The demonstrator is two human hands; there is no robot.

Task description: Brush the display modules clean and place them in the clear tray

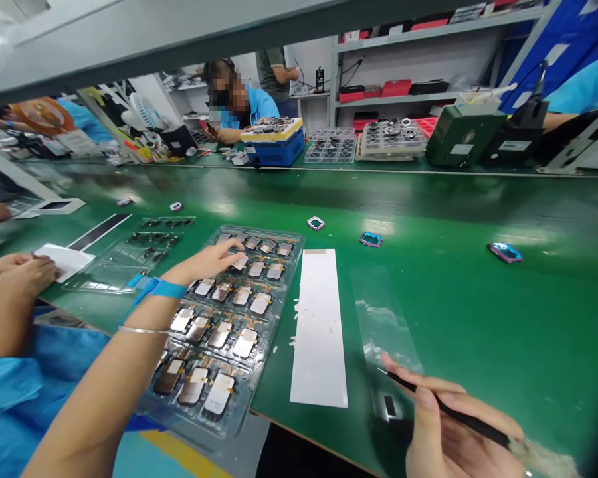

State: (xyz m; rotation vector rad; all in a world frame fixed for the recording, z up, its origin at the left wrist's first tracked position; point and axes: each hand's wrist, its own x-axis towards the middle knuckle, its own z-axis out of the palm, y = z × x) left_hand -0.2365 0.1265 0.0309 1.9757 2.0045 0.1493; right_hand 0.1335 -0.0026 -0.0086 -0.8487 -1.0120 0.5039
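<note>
My left hand [212, 259] reaches over a clear plastic tray [256, 392] with rows of small rectangular display modules [245, 342]. Its fingers are stretched out and apart, with the fingertips at a module in an upper row; whether they touch it I cannot tell. A blue band and a thin bracelet circle the wrist. Black tweezers [448, 410] are held in my right hand [468, 431], pointing left over a clear film strip [386, 318] with a small black piece on it. Between the hands lies a white sheet [319, 332] with tiny white scraps along its left edge.
Several small watch-like pieces [371, 239] sit along the green bench [453, 305]. At the left, another person's hands [24, 275] hold white paper near further clear trays [124, 255]. A blue box [274, 146] stands at the back, where another person sits. A grey beam crosses overhead.
</note>
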